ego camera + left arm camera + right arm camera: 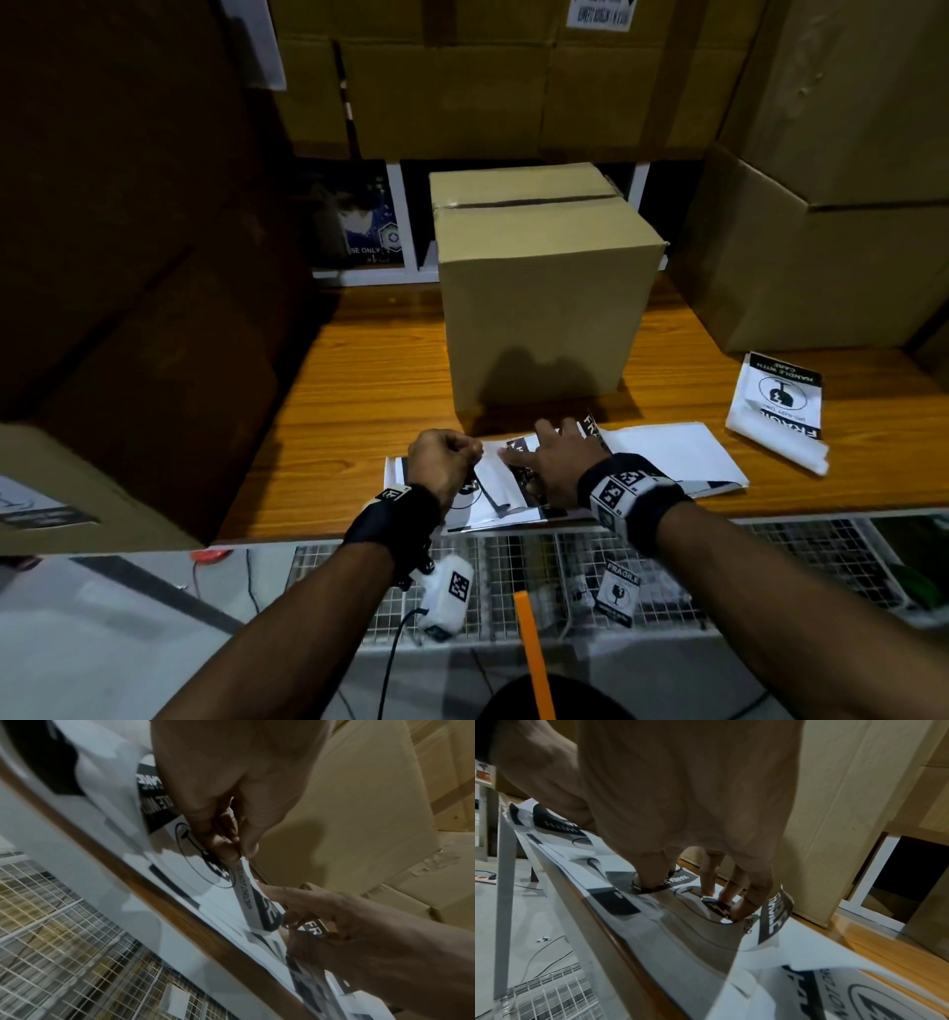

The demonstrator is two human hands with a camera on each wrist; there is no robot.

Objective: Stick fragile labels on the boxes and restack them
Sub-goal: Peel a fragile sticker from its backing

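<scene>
Paper label pinched by left hand, right fingers pressing.

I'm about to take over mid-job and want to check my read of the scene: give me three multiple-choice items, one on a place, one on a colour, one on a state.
1. Where does the taped cardboard box stand?
A. on the wooden table, behind the label sheets
B. on the wire mesh rack
C. on the floor

2. What colours are the fragile labels?
A. red and yellow
B. black and white
C. green and white

3. What is the left hand doing?
A. resting open and flat
B. pinching a label's edge
C. gripping the box

Answers:
1 A: the box sits on the wooden table beyond the sheets.
2 B: black print on white paper.
3 B: the left wrist view shows its fingers pinching a curled label while the right hand presses the sheet down.
</scene>
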